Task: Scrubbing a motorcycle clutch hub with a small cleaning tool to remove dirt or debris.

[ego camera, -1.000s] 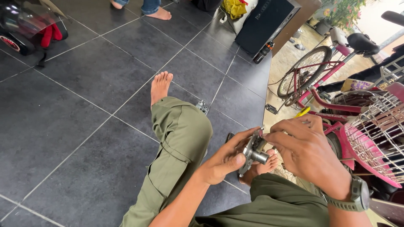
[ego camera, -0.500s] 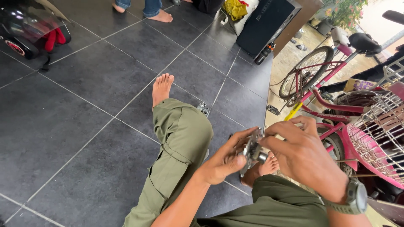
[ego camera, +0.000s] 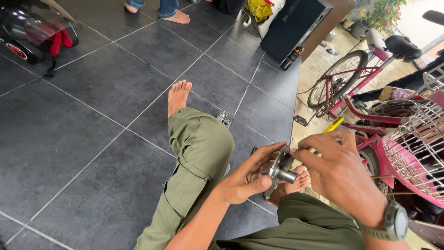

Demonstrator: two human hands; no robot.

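Observation:
My left hand [ego camera: 249, 176] grips a small metal hub-like part [ego camera: 282, 170], a round flange with a short cylinder sticking out. My right hand [ego camera: 340, 173] is closed against the same part from the right, and a yellow-handled tool [ego camera: 334, 124] pokes out above its fingers. A watch sits on my right wrist. I am seated on the floor in olive trousers, left knee raised, both feet bare. How the right fingers meet the part is hidden behind the hand.
A pink bicycle [ego camera: 351, 88] with a wire basket [ego camera: 416, 153] stands at the right. A small metal piece [ego camera: 224, 118] lies on the dark tiled floor [ego camera: 92, 139] by my knee. Another person's bare foot [ego camera: 178, 17], a black speaker box [ego camera: 296, 21] and a toy car [ego camera: 27, 32] are farther off.
Both hands have stayed on the metal part, shifting slightly around it. The view has tilted a little; nothing was let go.

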